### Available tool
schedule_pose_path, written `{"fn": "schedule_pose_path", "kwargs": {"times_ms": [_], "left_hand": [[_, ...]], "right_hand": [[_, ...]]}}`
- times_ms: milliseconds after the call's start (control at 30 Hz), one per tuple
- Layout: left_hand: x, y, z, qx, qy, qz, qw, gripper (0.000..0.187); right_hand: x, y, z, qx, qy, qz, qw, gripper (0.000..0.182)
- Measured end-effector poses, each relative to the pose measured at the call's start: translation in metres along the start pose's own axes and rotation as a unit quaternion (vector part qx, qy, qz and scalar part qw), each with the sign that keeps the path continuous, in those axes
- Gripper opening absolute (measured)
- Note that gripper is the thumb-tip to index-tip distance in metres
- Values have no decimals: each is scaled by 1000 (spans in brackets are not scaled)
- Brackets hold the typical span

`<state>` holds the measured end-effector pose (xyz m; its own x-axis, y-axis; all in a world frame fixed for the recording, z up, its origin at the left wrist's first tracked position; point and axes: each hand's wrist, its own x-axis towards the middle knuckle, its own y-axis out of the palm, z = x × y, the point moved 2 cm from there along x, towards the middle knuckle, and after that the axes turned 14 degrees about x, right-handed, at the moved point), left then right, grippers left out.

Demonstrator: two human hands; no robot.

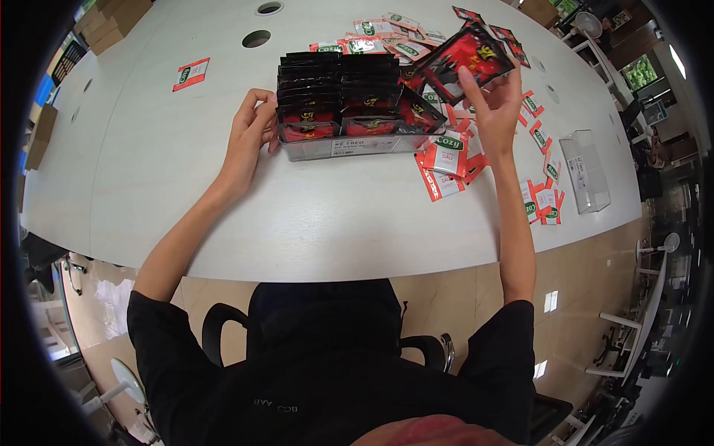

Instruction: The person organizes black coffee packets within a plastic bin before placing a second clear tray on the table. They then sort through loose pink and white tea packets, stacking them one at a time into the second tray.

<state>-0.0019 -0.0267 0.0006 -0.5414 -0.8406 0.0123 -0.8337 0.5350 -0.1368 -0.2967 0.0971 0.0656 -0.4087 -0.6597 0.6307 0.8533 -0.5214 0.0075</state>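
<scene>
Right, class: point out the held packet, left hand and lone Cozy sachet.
Held packet [478, 56]: head view, printed face.
Left hand [250, 128]: head view, hand's back.
Lone Cozy sachet [191, 75]: head view, centre.

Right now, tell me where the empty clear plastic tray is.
In the head view, the clear tray sits on the table at the person's right, near its edge, just right of scattered Cozy packets.

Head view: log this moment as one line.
left hand: at clear bin's left end | right hand: holding black-red packet | bin: black-red packets in rows | Cozy packets: loose on table
</scene>
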Motion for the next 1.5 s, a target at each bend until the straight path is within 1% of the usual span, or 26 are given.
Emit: {"fn": "schedule_pose_path", "kwargs": {"times_ms": [33,67,100,167,200,333,400,433,500,533,600,633,700,733,800,833,900,933,1000,1033,1100,1133,1200,1233,1300,1500], "left_hand": [[0,0,0,-4,3,1,1000,17],[1,0,0,-8,6,2,1000,17],[1,0,1,-8,5,3,1000,17],[1,-1,1,-9,9,4,1000,17],[1,-1,1,-8,9,5,1000,17],[1,-1,1,-7,9,4,1000,16],[1,-1,0,-5,8,1,1000,16],[1,0,0,-7,7,0,1000,16],[1,0,1,-9,6,1,1000,16],[2,-1,2,-10,6,1,1000,16],[1,-1,2,-11,5,1,1000,16],[1,0,0,-10,2,0,1000,16],[1,-1,0,-10,-1,-1,1000,16],[1,-1,1,-10,3,2,1000,16],[1,-1,1,-9,7,5,1000,16],[1,-1,1,-5,6,4,1000,16],[1,-1,0,-1,4,3,1000,16],[1,-1,0,-2,4,3,1000,16],[1,-1,0,-4,6,3,1000,16],[1,-1,0,-4,6,6,1000,16],[1,-2,1,-5,7,7,1000,16],[0,-2,0,-5,8,8,1000,17],[0,-1,0,-6,10,9,1000,17],[0,-1,0,-2,7,8,1000,17],[0,-1,-1,2,5,4,1000,18],[0,-1,1,2,6,6,1000,18]], "right_hand": [[-1,0,-1,-15,21,25,999,44],[-2,4,-1,-44,10,52,998,46],[-2,5,-3,-44,11,51,998,46],[-4,8,-7,-153,11,119,981,47],[-4,10,-8,-168,4,117,979,48],[-2,8,-5,-148,-6,148,978,41],[-1,8,-3,-177,-21,185,967,36],[1,5,-6,-177,-20,185,967,36],[5,5,-9,-228,-159,261,925,31],[4,3,-9,-228,-159,261,925,31],[5,2,-2,-147,-52,240,958,37],[6,0,2,-146,-52,240,958,37],[10,-4,10,-77,-11,267,960,56],[8,-2,14,-77,-11,268,960,56],[3,2,19,-172,-42,271,946,75],[3,2,16,-172,-43,271,946,75],[1,-1,2,-91,59,262,959,83],[-1,-1,-4,-92,59,262,959,83],[-4,3,-16,-12,127,239,963,88],[-6,7,-17,-12,127,240,962,88],[-10,14,-18,-97,107,202,969,87],[-10,16,-17,-97,106,202,969,87],[-9,17,-11,-164,43,183,969,82],[-8,17,-10,-164,42,183,969,82],[-8,16,-7,-217,-22,175,960,74],[-9,18,-6,-254,-23,144,956,64]]}}
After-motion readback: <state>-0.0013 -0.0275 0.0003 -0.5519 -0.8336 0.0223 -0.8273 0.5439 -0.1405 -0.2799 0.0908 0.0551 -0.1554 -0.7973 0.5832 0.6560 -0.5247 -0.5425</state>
